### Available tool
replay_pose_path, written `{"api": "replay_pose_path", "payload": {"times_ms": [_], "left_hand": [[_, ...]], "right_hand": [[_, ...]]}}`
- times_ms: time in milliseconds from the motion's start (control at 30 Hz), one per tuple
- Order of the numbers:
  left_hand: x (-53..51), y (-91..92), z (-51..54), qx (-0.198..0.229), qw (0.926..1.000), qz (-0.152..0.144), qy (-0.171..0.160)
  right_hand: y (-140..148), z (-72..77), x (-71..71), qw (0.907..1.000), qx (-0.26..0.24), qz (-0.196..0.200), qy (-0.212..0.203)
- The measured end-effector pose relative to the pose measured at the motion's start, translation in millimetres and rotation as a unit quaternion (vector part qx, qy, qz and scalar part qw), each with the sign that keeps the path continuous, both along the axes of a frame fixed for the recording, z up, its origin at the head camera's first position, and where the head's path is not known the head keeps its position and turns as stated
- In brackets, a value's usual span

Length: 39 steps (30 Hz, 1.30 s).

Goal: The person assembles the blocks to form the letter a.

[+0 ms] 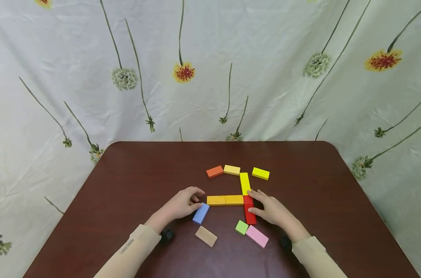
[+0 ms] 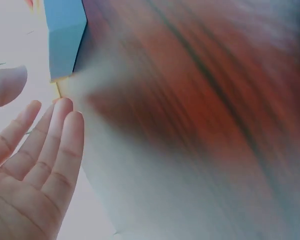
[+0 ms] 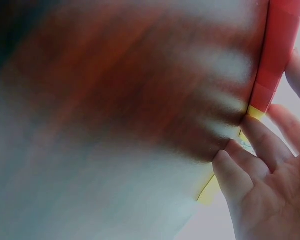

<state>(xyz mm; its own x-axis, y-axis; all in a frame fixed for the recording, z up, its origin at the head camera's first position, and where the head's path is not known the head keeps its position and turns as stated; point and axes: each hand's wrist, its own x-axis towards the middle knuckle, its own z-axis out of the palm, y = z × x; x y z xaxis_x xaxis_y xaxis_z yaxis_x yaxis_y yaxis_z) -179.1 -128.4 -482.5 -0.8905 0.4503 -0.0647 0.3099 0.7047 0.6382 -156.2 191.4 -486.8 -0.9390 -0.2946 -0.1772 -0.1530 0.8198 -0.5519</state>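
Touching bright red blocks (image 1: 250, 217); right hand (image 1: 272, 209) spread, ungripping; left hand (image 1: 182, 203) relaxed, seemingly empty

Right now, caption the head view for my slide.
On a dark table, right hand at a red-yellow block row, left hand by a blue block.

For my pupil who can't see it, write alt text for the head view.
A left hand beside a blue block and a right hand at a line of red and yellow blocks, on a dark table. An amber row meets that line, with other blocks around. Flowered cloth hangs behind.
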Motion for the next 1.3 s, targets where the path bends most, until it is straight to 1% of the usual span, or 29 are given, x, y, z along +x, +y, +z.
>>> {"api": "replay_pose_path", "payload": {"times_ms": [100,167,233,300,333,433,533,567,667,733,800,900,1133,1200,1300], "left_hand": [[8.7,-7.1,3.8,-0.017,0.9995,-0.005,0.027],[15.3,-11.1,6.7,-0.030,0.9978,-0.021,0.055],[21.3,-13.4,8.9,-0.042,0.9940,-0.049,0.088],[27.2,-14.3,11.7,-0.050,0.9885,-0.083,0.116],[31.0,-14.3,12.2,-0.052,0.9861,-0.099,0.122],[41.5,-11.5,13.2,-0.059,0.9817,-0.135,0.121],[49.8,-6.8,13.2,-0.074,0.9785,-0.157,0.112],[52.0,-5.3,12.7,-0.079,0.9768,-0.163,0.114],[56.2,-1.8,9.6,-0.094,0.9699,-0.178,0.137],[57.4,-0.8,7.4,-0.097,0.9674,-0.180,0.149],[57.7,-1.2,4.9,-0.097,0.9677,-0.177,0.150],[55.8,-2.4,3.5,-0.095,0.9712,-0.172,0.135],[53.7,-5.6,3.0,-0.086,0.9761,-0.160,0.119],[53.6,-6.9,1.5,-0.075,0.9797,-0.152,0.106],[52.1,-9.5,0.6,-0.046,0.9842,-0.128,0.114]], "right_hand": [[-0.3,0.2,0.9,1.0000,-0.002,0.000,0.000],[-0.4,0.5,1.4,1.0000,-0.003,0.000,-0.001],[-0.5,1.5,1.4,1.0000,-0.003,0.000,-0.001],[-0.4,3.1,0.3,1.0000,-0.005,0.000,0.002],[-0.2,2.9,0.5,1.0000,-0.005,0.002,0.004],[0.8,3.0,-0.2,0.9999,-0.003,0.005,0.012],[2.2,2.6,-1.3,0.9998,-0.001,0.009,0.016],[2.6,2.3,-1.4,0.9998,0.000,0.010,0.017],[3.0,1.4,-1.2,0.9998,-0.001,0.013,0.015],[2.6,0.6,-0.7,0.9998,0.000,0.015,0.014],[1.8,0.0,-0.2,0.9998,0.000,0.016,0.012],[1.4,0.0,-0.4,0.9998,-0.001,0.017,0.010],[1.7,1.6,-1.4,0.9998,0.001,0.018,0.010],[2.0,1.8,-1.2,0.9998,0.000,0.019,0.009],[1.8,1.4,-0.4,0.9997,-0.001,0.021,0.009]]}}
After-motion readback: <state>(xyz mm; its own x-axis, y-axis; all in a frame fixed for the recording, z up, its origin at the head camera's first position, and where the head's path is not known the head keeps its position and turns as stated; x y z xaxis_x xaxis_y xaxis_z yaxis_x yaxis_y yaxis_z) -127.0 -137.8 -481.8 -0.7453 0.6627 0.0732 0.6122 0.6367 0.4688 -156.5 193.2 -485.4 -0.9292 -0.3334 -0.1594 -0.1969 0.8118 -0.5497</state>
